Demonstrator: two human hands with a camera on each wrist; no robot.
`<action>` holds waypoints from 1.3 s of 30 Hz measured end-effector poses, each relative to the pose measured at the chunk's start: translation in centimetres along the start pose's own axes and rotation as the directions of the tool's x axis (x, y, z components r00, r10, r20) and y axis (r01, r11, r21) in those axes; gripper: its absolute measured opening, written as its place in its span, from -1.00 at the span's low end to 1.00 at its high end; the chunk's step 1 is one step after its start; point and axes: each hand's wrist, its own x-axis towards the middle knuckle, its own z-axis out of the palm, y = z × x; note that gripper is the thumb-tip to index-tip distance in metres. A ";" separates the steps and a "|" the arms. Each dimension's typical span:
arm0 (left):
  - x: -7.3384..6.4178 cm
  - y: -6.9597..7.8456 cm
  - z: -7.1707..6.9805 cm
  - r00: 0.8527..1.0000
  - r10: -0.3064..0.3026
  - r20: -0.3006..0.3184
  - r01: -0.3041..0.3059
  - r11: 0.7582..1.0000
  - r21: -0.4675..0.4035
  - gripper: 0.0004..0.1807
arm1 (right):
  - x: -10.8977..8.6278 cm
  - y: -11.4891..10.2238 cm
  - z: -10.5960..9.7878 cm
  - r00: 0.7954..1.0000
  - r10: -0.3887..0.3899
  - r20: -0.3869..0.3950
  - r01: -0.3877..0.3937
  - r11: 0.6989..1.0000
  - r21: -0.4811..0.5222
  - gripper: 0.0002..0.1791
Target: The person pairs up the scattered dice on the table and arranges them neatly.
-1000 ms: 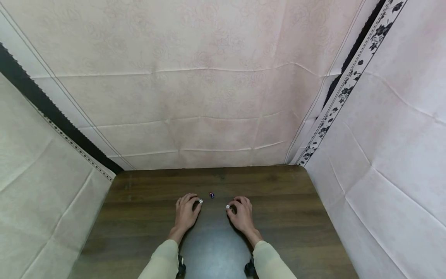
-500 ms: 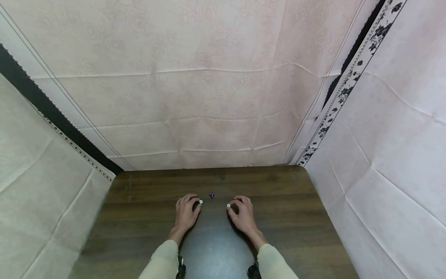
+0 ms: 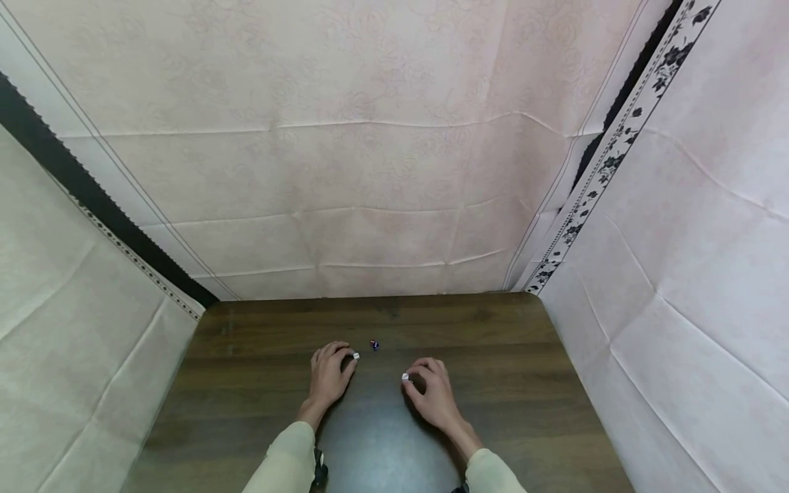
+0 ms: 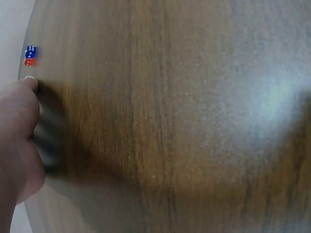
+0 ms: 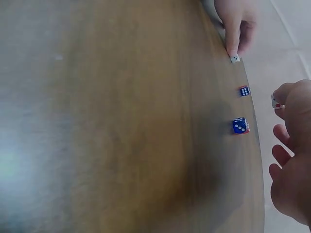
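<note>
Between thumb and fingertips, my left hand [image 3: 329, 376] pinches a small white die [image 3: 356, 356], low over the table. To the right, my right hand [image 3: 434, 397] pinches another white die [image 3: 405, 377], which shows a red pip in the right wrist view. A small cluster of blue and red dice [image 3: 374, 345] lies on the table, just beyond and right of the left hand's die. In the right wrist view a larger-looking blue die [image 5: 240, 125], with red behind it, stands nearer my right hand than the far blue die [image 5: 244, 91].
The brown wood-grain table [image 3: 271, 329] has a glossy reflection between the forearms. Pale patterned cloth [image 3: 382, 171] hangs behind its far edge, and light cloth sheets border both sides.
My right hand has drawn back toward the person, still pinching its white die. The left hand and the coloured dice cluster have stayed in place.
</note>
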 end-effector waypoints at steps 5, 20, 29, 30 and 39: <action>0.0 -0.2 0.2 1.000 -0.004 0.009 0.004 1.000 0.011 -0.83 | -1.2 0.1 0.1 0.999 -0.039 0.010 0.039 0.999 0.011 -0.90; 0.0 0.2 -0.1 1.000 -0.015 0.014 0.015 1.000 -0.001 -0.83 | -2.8 1.0 1.3 0.990 -0.140 0.002 0.140 0.990 -0.025 -0.87; -0.3 0.1 0.0 0.999 -0.027 0.027 0.027 0.999 -0.035 -0.81 | -2.8 1.6 1.6 0.995 -0.052 0.088 0.059 0.995 -0.079 -0.90; -0.3 0.1 0.0 0.999 -0.028 0.028 0.029 0.999 -0.038 -0.81 | -2.8 1.6 1.6 0.994 -0.050 0.092 0.057 0.995 -0.081 -0.89; -0.2 -0.1 0.1 0.999 -0.033 0.024 0.034 0.998 -0.052 -0.81 | -2.8 1.7 1.7 0.994 -0.076 0.075 0.083 0.992 -0.094 -0.87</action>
